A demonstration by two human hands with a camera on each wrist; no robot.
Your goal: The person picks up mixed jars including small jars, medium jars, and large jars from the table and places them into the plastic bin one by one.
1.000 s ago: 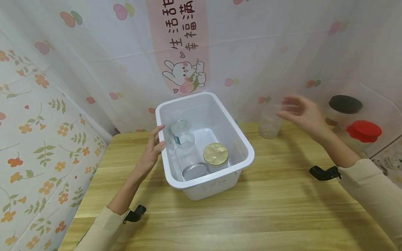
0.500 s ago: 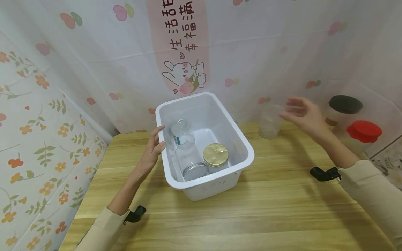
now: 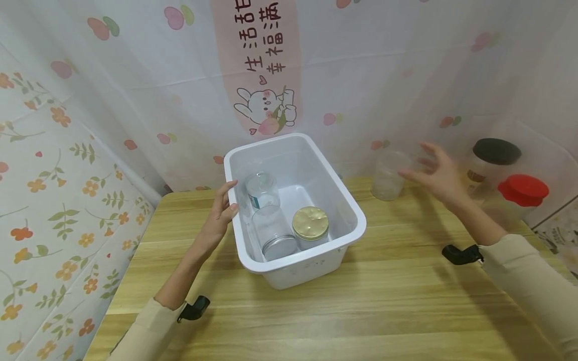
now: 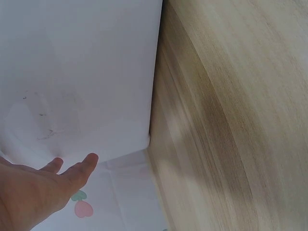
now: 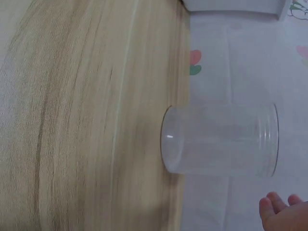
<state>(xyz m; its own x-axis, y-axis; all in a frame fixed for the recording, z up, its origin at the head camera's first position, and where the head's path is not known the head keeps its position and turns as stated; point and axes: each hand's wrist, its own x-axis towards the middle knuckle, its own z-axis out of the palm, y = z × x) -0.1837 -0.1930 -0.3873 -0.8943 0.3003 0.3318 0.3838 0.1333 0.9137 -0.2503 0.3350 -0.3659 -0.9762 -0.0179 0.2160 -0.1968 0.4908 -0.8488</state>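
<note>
A white plastic tub [image 3: 300, 258] stands on the wooden table, and my left hand [image 3: 217, 220] holds its left rim. In the left wrist view, fingers [image 4: 79, 173] of that hand lie along the tub's outer wall. Inside the tub are a clear jar [image 3: 262, 188] with a teal label, a clear jar with a silver lid [image 3: 280, 246] lying on its side, and a jar with a gold lid [image 3: 310, 222]. To the right, a clear plastic jar [image 5: 219, 139] with a threaded mouth stands upright. My right hand [image 3: 440, 178], fingers spread and slightly blurred, is beside it, apart from it in the right wrist view.
At the far right stand a jar with a black lid [image 3: 496, 150] and another with a red lid [image 3: 524, 189], partly behind my right arm. A printed cloth [image 3: 343, 75] hangs along the table's back edge, and a flowered cloth [image 3: 67, 215] along the left.
My right hand has shifted slightly beside the clear jar, its fingers spreading wider. The left hand, the tub and the jars stay where they were.
</note>
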